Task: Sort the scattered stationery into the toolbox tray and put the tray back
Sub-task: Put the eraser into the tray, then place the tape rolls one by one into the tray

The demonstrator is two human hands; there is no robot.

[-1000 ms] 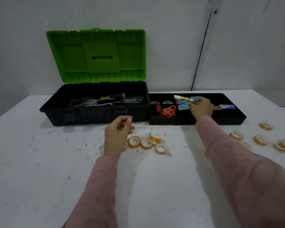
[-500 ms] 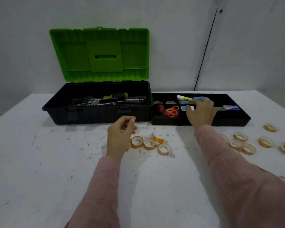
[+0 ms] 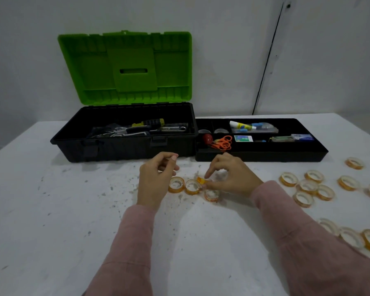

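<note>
The black tray point(image 3: 263, 155) sits out on the white table point(image 3: 51, 210), right against the right end of the open toolbox point(image 3: 124, 144), so things can be dropped into its little boxes before it goes back inside. Already in the tray are orange scissors point(image 3: 223, 143), a red round thing point(image 3: 207, 138), a white glue tube point(image 3: 241, 125) at the back, and a small blue and green card point(image 3: 243, 138) in the middle. Just in front of the tray, near its left end, lie four small tape rolls point(image 3: 176, 184) in a bunch. The right hand point(image 3: 231, 177) reaches down over this bunch, and its thumb and fingertips point(image 3: 207, 174) are pinched around one small roll with an orange label point(image 3: 201, 180), likely to lift it into the tray. The left hand point(image 3: 156, 180) hovers just beside the same bunch, fingers curled loosely toward the thumb; it seems to hold nothing, but I cannot tell for sure. Many more tape rolls point(image 3: 308, 186) are spread out in front of the tray's right end and further right, so a lot of sorting is left. Inside the toolbox, left of the tray, lie tools, one with a yellow and black handle point(image 3: 150, 122). There is writing on the glue tube and the card, and on a metal tool, but it is too small and blurry to read. The green lid point(image 3: 128, 67) stands up behind the toolbox.
</note>
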